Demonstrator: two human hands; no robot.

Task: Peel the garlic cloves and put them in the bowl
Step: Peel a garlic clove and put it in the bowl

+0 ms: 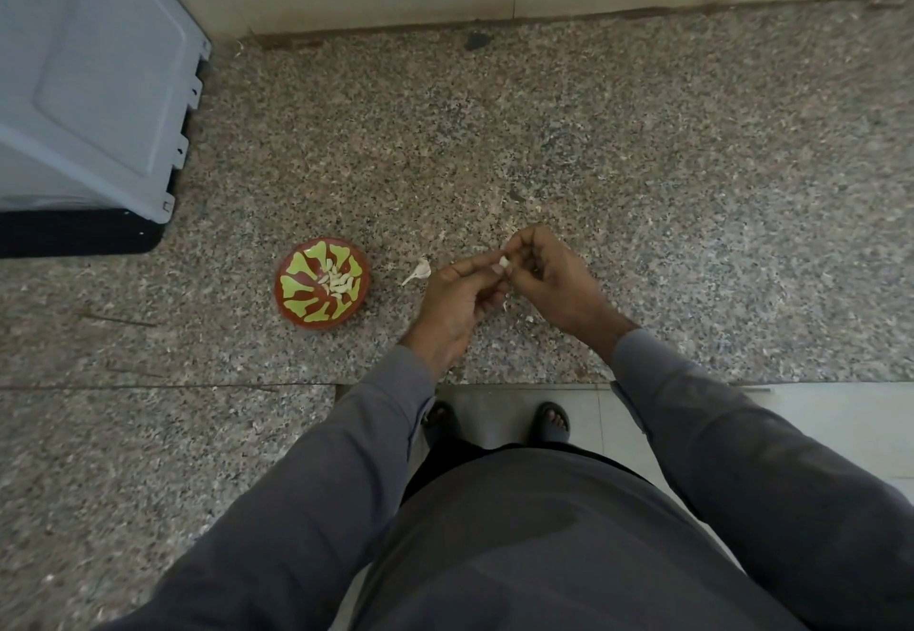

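Head view: left hand (457, 301) and right hand (549, 274) pinch one small white garlic clove (504, 262) at frame centre, right of the red-and-green patterned bowl (297, 306) holding peeled cloves (339, 282).

Soft, even daylight, faint shadows, no glare, sharp centre, wide-angle bending at the edges, slight corner darkening

A white garlic clove (503, 262) sits at frame center; left of it, peeled cloves (339, 281) lie in the red-green bowl (297, 291).
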